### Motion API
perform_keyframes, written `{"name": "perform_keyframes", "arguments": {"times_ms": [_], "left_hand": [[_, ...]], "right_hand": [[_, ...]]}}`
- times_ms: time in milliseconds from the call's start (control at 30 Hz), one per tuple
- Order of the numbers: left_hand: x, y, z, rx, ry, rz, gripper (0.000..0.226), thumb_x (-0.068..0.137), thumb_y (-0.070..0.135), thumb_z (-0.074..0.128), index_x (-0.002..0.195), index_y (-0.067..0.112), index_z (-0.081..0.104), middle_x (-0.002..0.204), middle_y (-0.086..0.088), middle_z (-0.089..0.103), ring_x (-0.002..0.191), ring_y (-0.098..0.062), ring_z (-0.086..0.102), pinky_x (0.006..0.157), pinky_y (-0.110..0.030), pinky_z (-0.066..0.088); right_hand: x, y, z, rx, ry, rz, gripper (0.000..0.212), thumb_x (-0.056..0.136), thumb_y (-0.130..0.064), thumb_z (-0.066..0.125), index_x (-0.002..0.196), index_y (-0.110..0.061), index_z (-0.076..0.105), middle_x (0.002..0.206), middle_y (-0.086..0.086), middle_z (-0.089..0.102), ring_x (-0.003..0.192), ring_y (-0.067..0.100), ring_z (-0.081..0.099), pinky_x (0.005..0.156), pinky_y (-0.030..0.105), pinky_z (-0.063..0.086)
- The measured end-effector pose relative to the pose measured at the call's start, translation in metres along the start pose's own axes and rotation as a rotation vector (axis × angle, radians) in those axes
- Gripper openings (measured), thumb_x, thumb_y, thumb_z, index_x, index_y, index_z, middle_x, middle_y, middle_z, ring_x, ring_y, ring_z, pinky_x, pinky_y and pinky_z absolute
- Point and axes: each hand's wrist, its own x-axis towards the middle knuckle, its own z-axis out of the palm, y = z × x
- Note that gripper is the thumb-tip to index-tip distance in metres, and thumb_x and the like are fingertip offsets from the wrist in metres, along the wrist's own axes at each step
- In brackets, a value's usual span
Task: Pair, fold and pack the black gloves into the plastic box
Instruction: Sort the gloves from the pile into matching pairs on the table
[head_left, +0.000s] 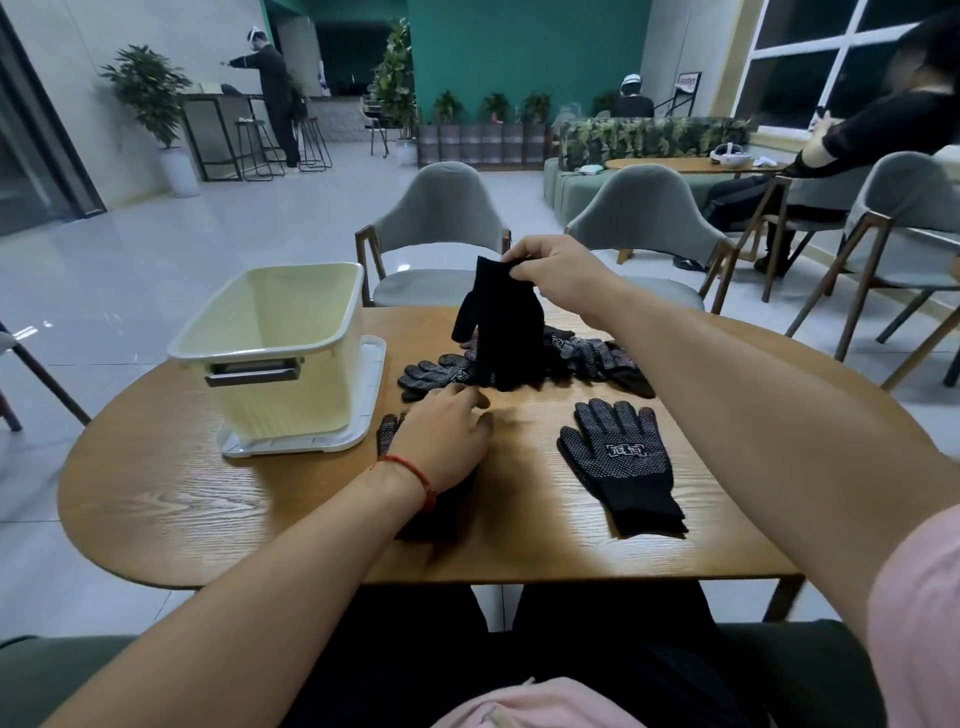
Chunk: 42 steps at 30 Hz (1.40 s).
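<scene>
Aloft, right hand (558, 270) pinches hanging glove (506, 332); left hand (441, 436) covers flat glove (387, 431)

An oval wooden table (208, 499) fills the foreground. At its far edge stand two grey chairs, a left chair (436, 202) and a middle chair (647, 208). A third grey chair (914, 192) stands off the table's right end. Beyond the table to the right, a leaf-patterned sofa (649, 137) sits behind a small round table (675, 165) that carries a white headset (730, 153); a seated person (872, 130) in black is near it. Far beyond the table to the left, a standing person (272, 88) faces a high counter (208, 111) with bar stools (253, 150) and a potted plant (148, 88) beside it. A teal wall (519, 47) rises straight beyond the table.
</scene>
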Motion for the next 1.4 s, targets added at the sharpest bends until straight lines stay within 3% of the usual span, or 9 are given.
{"name": "perform_keyframes", "arguments": {"times_ms": [133, 233, 433, 567, 667, 800, 933, 1100, 1400], "left_hand": [[0.028, 0.045, 0.001, -0.325, -0.060, -0.010, 0.039, 0.109, 0.045, 0.043, 0.118, 0.020, 0.073, 0.117, 0.001, 0.073, 0.111, -0.021, 0.066, 0.095, -0.037, 0.052], [0.050, 0.082, 0.001, -0.818, -0.270, -0.179, 0.062, 0.112, 0.052, 0.028, 0.115, 0.016, 0.077, 0.108, 0.002, 0.080, 0.102, -0.020, 0.075, 0.095, -0.040, 0.055], [0.090, 0.119, 0.008, -1.417, -0.535, -0.358, 0.106, 0.096, 0.084, 0.011, 0.135, 0.002, 0.065, 0.128, -0.016, 0.074, 0.125, -0.031, 0.068, 0.113, -0.048, 0.047], [0.104, 0.128, 0.021, -1.562, -0.666, -0.311, 0.115, 0.091, 0.090, 0.011, 0.143, -0.001, 0.059, 0.140, -0.020, 0.066, 0.134, -0.033, 0.062, 0.121, -0.048, 0.040], [0.107, 0.131, 0.032, -1.651, -0.675, -0.299, 0.106, 0.096, 0.084, 0.019, 0.147, -0.003, 0.053, 0.143, -0.028, 0.061, 0.138, -0.041, 0.057, 0.122, -0.051, 0.038], [0.104, 0.134, 0.049, -1.853, -0.604, -0.309, 0.088, 0.103, 0.070, 0.032, 0.143, -0.006, 0.053, 0.141, -0.031, 0.061, 0.129, -0.046, 0.061, 0.114, -0.057, 0.047], [0.101, 0.130, 0.062, -1.959, -0.564, -0.321, 0.084, 0.103, 0.067, 0.034, 0.148, -0.001, 0.051, 0.144, -0.026, 0.061, 0.138, -0.043, 0.055, 0.115, -0.058, 0.044], [0.094, 0.129, 0.078, -2.075, -0.543, -0.386, 0.090, 0.099, 0.072, 0.039, 0.144, -0.004, 0.055, 0.142, -0.031, 0.060, 0.136, -0.046, 0.056, 0.121, -0.058, 0.037], [0.085, 0.123, 0.095, -2.101, -0.551, -0.456, 0.097, 0.097, 0.075, 0.039, 0.145, -0.009, 0.052, 0.144, -0.036, 0.055, 0.138, -0.049, 0.052, 0.115, -0.060, 0.041]], "right_hand": [[-0.006, 0.016, -0.031, 0.007, 0.052, 0.022, 0.020, 0.095, -0.007, 0.066, 0.096, -0.023, 0.079, 0.090, -0.005, 0.067, 0.079, 0.006, 0.057, 0.073, 0.024, 0.044], [-0.019, 0.025, -0.053, -0.017, 0.088, 0.029, 0.020, 0.095, -0.009, 0.066, 0.100, -0.022, 0.080, 0.094, -0.002, 0.072, 0.089, 0.012, 0.061, 0.078, 0.027, 0.046], [-0.056, 0.042, -0.085, -0.024, 0.127, -0.005, 0.019, 0.093, -0.013, 0.065, 0.100, -0.023, 0.080, 0.103, 0.004, 0.078, 0.093, 0.012, 0.066, 0.092, 0.034, 0.054], [-0.097, 0.051, -0.093, -0.057, 0.159, -0.042, 0.021, 0.096, -0.006, 0.063, 0.102, -0.018, 0.079, 0.095, -0.002, 0.076, 0.082, -0.005, 0.062, 0.081, 0.013, 0.049], [-0.126, 0.067, -0.088, 0.028, 0.148, -0.064, 0.024, 0.097, 0.000, 0.061, 0.097, -0.017, 0.078, 0.089, 0.001, 0.077, 0.081, 0.003, 0.066, 0.078, 0.023, 0.055], [-0.157, 0.093, -0.073, 0.183, 0.137, -0.060, 0.021, 0.098, 0.012, 0.057, 0.100, -0.001, 0.073, 0.085, 0.001, 0.075, 0.076, 0.006, 0.071, 0.072, 0.017, 0.054], [-0.179, 0.117, -0.058, 0.125, 0.193, -0.131, 0.020, 0.096, 0.001, 0.063, 0.097, -0.014, 0.077, 0.096, 0.005, 0.079, 0.096, 0.022, 0.076, 0.093, 0.036, 0.056], [-0.206, 0.128, -0.046, 0.057, 0.217, -0.140, 0.023, 0.097, -0.006, 0.065, 0.096, -0.026, 0.077, 0.097, -0.001, 0.076, 0.099, 0.024, 0.069, 0.095, 0.044, 0.053], [-0.230, 0.144, -0.034, 0.000, 0.170, -0.076, 0.029, 0.097, -0.002, 0.068, 0.094, -0.029, 0.077, 0.095, -0.011, 0.075, 0.089, 0.012, 0.070, 0.078, 0.028, 0.053]]}}
